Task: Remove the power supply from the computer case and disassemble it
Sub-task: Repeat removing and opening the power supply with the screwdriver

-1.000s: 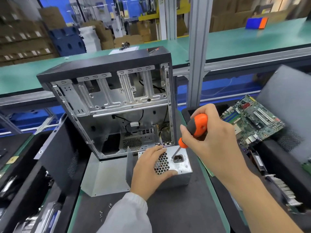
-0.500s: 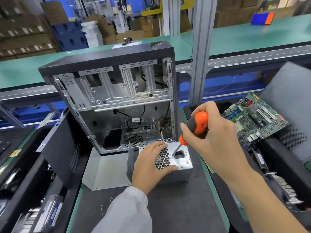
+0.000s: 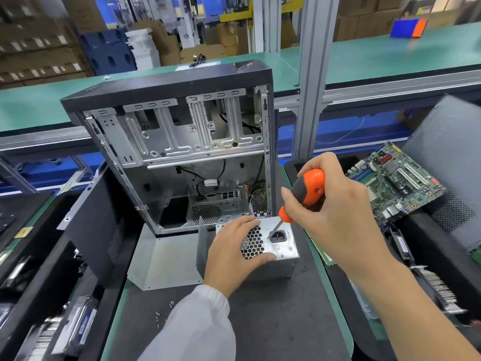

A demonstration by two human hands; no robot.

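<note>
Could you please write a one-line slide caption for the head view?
Left hand steadies the power supply before the opened computer case while the right hand works a screwdriver near its socket.

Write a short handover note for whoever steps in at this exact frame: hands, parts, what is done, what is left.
Left hand grips the power supply from above, steadying it on the black mat.
Right hand holds the orange screwdriver, tip at the unit's top face beside the power socket.
Done: supply is out of the open computer case; loose screws lie on the mat.
Left: undo remaining screws, open the housing.
</note>
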